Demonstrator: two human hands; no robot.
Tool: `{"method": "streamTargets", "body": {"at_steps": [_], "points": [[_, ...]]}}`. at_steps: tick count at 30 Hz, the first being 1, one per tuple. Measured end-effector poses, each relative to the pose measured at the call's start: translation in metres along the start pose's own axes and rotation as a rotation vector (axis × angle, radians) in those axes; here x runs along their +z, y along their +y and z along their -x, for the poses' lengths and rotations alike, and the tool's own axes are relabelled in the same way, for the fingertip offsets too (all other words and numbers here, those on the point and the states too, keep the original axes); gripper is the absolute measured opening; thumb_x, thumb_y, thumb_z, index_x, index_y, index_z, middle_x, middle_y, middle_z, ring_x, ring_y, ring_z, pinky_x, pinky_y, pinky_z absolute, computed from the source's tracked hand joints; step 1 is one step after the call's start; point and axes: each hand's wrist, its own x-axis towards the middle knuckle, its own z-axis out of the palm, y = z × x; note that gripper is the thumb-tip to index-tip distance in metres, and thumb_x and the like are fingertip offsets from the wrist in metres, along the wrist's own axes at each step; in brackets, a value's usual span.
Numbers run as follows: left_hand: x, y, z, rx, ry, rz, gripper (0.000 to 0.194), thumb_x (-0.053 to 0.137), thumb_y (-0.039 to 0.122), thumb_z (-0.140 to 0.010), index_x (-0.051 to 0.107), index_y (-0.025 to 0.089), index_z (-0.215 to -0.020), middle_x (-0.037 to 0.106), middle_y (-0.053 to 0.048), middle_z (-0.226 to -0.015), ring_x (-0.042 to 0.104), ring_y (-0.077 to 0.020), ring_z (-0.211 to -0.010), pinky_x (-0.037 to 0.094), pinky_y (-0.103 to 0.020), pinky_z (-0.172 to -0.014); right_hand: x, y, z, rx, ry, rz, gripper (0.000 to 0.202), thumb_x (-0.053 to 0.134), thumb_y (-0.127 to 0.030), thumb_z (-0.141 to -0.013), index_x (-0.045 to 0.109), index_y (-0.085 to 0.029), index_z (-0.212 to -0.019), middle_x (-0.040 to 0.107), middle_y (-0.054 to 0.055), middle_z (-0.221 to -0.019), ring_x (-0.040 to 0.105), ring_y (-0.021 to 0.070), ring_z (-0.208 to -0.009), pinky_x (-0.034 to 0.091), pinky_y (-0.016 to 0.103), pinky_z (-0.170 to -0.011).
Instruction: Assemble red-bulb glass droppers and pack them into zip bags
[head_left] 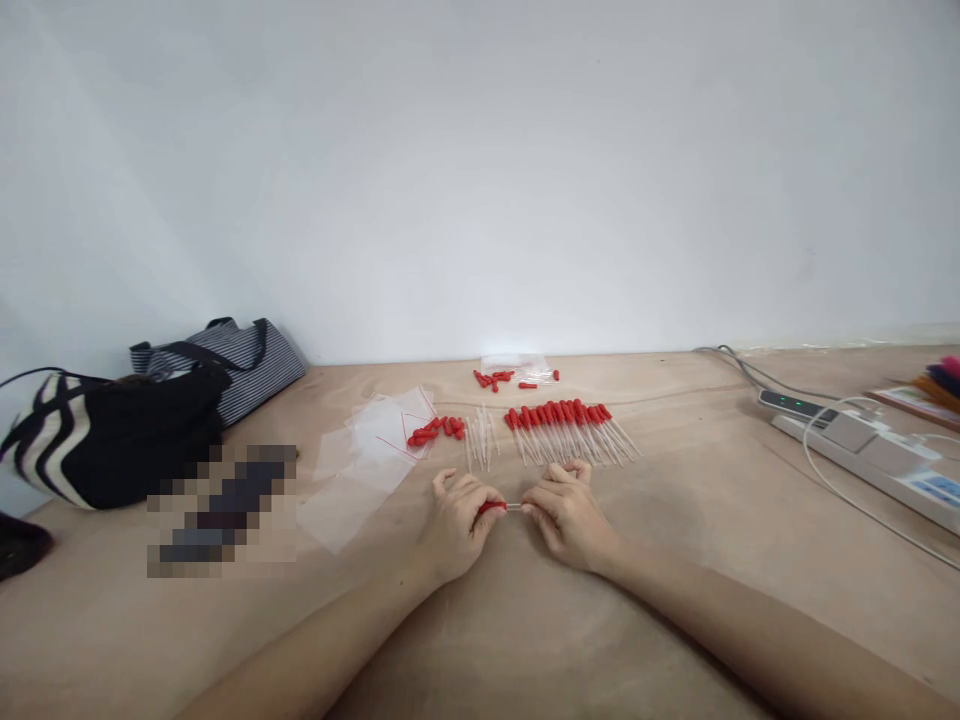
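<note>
My left hand pinches a red rubber bulb between thumb and fingers. A clear thin tube runs from the bulb to my right hand, whose fingertips are closed on its other end. Beyond my right hand lies a row of clear tubes with red bulbs on their far ends. Left of that row are several bare clear tubes, and beside them a small heap of loose red bulbs partly on clear plastic bags.
More red bulbs and a clear bag lie near the wall. Dark bags and a striped bag stand at left, near a blurred dark object. At right are a power strip and cables.
</note>
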Motion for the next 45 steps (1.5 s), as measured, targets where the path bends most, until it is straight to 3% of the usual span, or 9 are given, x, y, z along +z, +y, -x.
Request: {"method": "streamTargets", "body": {"at_steps": [14, 21, 26, 28, 30, 33, 35, 39, 45], "points": [[-0.002, 0.003, 0.000, 0.042, 0.010, -0.035, 0.013, 0.047, 0.025, -0.082, 0.056, 0.021, -0.073, 0.064, 0.003, -0.070, 0.056, -0.0149, -0.074, 0.016, -0.044, -0.093, 0.000, -0.005, -0.008, 0.041, -0.123, 0.000, 0.026, 0.039, -0.019, -0.084, 0.056, -0.018, -0.064, 0.059, -0.001, -0.058, 0.045, 0.0123, -0.069, 0.019, 0.032, -0.075], [-0.009, -0.006, -0.005, -0.005, 0.002, -0.073, 0.013, 0.047, 0.025, -0.082, 0.057, 0.022, -0.075, 0.066, 0.002, -0.076, 0.055, -0.0167, -0.079, 0.014, -0.046, -0.093, -0.014, 0.009, -0.010, 0.004, -0.137, 0.010, 0.022, 0.041, -0.029, -0.087, 0.062, -0.026, -0.087, 0.064, 0.000, -0.075, 0.047, 0.0140, -0.077, 0.018, 0.034, -0.077], [-0.009, -0.013, -0.006, -0.035, 0.019, -0.078, 0.013, 0.046, 0.031, -0.084, 0.057, 0.024, -0.085, 0.065, 0.001, -0.084, 0.054, -0.0182, -0.085, 0.013, -0.046, -0.094, -0.018, 0.018, -0.006, -0.007, -0.116, 0.081, 0.021, 0.045, -0.027, -0.083, 0.065, -0.024, -0.079, 0.062, 0.002, -0.069, 0.047, 0.0155, -0.075, 0.019, 0.035, -0.075], [-0.009, -0.019, -0.006, -0.101, 0.091, -0.106, 0.021, 0.046, 0.034, -0.083, 0.052, 0.025, -0.100, 0.063, -0.003, -0.098, 0.052, -0.0210, -0.095, 0.016, -0.046, -0.093, -0.019, 0.025, -0.007, 0.080, -0.062, 0.082, 0.021, 0.045, -0.026, -0.082, 0.066, -0.024, -0.077, 0.064, 0.002, -0.071, 0.048, 0.0160, -0.076, 0.019, 0.035, -0.076], [-0.010, -0.028, -0.006, -0.174, 0.145, -0.149, 0.030, 0.048, 0.036, -0.081, 0.048, 0.025, -0.109, 0.058, -0.005, -0.108, 0.047, -0.0238, -0.102, 0.019, -0.046, -0.091, -0.021, 0.036, -0.008, 0.269, 0.041, 0.096, 0.023, 0.045, -0.028, -0.081, 0.066, -0.024, -0.074, 0.065, 0.003, -0.074, 0.050, 0.0172, -0.076, 0.020, 0.036, -0.077], [-0.013, -0.042, -0.007, -0.275, 0.145, -0.203, 0.025, 0.052, 0.033, -0.077, 0.052, 0.025, -0.100, 0.058, -0.005, -0.106, 0.047, -0.0250, -0.102, 0.022, -0.046, -0.088, -0.024, 0.058, -0.012, 0.608, 0.186, 0.138, 0.026, 0.044, -0.033, -0.078, 0.066, -0.023, -0.068, 0.066, 0.003, -0.070, 0.052, 0.0201, -0.077, 0.020, 0.038, -0.079], [-0.015, -0.050, -0.009, -0.329, 0.141, -0.223, 0.020, 0.054, 0.030, -0.075, 0.054, 0.025, -0.094, 0.058, -0.005, -0.103, 0.047, -0.0251, -0.100, 0.023, -0.047, -0.087, -0.024, 0.071, -0.013, 0.754, 0.207, 0.158, 0.027, 0.045, -0.035, -0.076, 0.064, -0.022, -0.062, 0.065, 0.002, -0.064, 0.054, 0.0211, -0.076, 0.021, 0.039, -0.079], [-0.014, -0.056, -0.010, -0.364, 0.144, -0.237, 0.016, 0.056, 0.028, -0.073, 0.057, 0.024, -0.089, 0.058, -0.005, -0.101, 0.048, -0.0247, -0.099, 0.024, -0.047, -0.085, -0.022, 0.084, -0.012, 0.860, 0.182, 0.182, 0.026, 0.045, -0.035, -0.074, 0.061, -0.022, -0.058, 0.063, 0.001, -0.061, 0.056, 0.0209, -0.072, 0.023, 0.038, -0.078], [-0.011, -0.057, -0.010, -0.338, 0.171, -0.278, 0.015, 0.055, 0.027, -0.073, 0.057, 0.025, -0.088, 0.058, -0.005, -0.100, 0.047, -0.0247, -0.098, 0.024, -0.046, -0.084, -0.021, 0.088, -0.010, 0.868, 0.172, 0.174, 0.021, 0.046, -0.035, -0.073, 0.063, -0.022, -0.069, 0.065, 0.002, -0.066, 0.055, 0.0214, -0.077, 0.022, 0.039, -0.079]]}}
